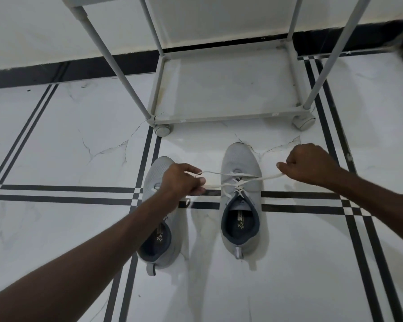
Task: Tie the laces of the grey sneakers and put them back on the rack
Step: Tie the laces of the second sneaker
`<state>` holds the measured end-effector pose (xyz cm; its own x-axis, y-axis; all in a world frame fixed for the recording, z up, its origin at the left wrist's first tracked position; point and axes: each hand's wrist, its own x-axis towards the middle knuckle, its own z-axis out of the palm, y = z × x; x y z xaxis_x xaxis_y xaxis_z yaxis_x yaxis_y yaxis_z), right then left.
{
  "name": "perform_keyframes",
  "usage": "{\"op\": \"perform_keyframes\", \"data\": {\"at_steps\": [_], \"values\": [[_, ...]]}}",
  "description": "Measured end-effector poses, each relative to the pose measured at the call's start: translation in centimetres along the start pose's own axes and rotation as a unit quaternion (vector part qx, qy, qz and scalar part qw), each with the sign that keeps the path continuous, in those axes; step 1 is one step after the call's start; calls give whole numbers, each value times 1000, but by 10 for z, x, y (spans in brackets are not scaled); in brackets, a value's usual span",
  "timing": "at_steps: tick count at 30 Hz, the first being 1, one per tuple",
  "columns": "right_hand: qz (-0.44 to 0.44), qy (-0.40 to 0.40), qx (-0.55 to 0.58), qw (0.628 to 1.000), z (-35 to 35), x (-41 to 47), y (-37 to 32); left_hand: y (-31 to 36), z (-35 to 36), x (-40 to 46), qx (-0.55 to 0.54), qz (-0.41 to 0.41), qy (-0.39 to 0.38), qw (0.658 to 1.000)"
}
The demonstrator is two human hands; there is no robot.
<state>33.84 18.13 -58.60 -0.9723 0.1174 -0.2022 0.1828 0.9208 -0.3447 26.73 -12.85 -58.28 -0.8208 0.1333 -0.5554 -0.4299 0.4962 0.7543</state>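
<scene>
Two grey sneakers stand side by side on the floor, toes pointing at the rack. The right sneaker (240, 163) has its white laces (233, 181) pulled out sideways, crossing at a knot over the tongue. My left hand (180, 182) grips the left lace end, hovering over the toe half of the left sneaker (158, 238). My right hand (310, 165) pinches the other lace end to the right of the shoe. The left sneaker's laces are mostly hidden under my left hand. The grey rack (219, 117) stands just beyond the shoes.
The rack has a bare bottom shelf, slanted poles (116, 59) and small castors (163, 130) at its front corners. White marble floor tiles with black stripe lines (68, 194) lie all around. A white wall with a black skirting (56, 70) runs behind.
</scene>
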Motion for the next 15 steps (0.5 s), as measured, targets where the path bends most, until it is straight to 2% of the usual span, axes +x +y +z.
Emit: {"op": "perform_keyframes", "data": {"at_steps": [2,4,5,8,11,13,15], "values": [[-14,-36,-53,998,10,-5,-2,-5,-4,6,135,37,-5,990],[-47,-55,-63,995,19,-12,-13,2,2,2,279,140,-15,950],[-69,-55,-45,995,24,-15,-20,6,8,-1,309,184,-35,933],[-139,-37,28,989,43,-24,-40,12,36,-14,358,217,-115,901],[-172,-10,46,984,57,-27,-56,8,52,-14,415,237,-102,872],[-159,10,63,985,59,-24,-57,9,52,-11,404,232,-83,881],[-100,3,145,984,54,-23,-56,14,48,-8,366,228,-86,898]]}}
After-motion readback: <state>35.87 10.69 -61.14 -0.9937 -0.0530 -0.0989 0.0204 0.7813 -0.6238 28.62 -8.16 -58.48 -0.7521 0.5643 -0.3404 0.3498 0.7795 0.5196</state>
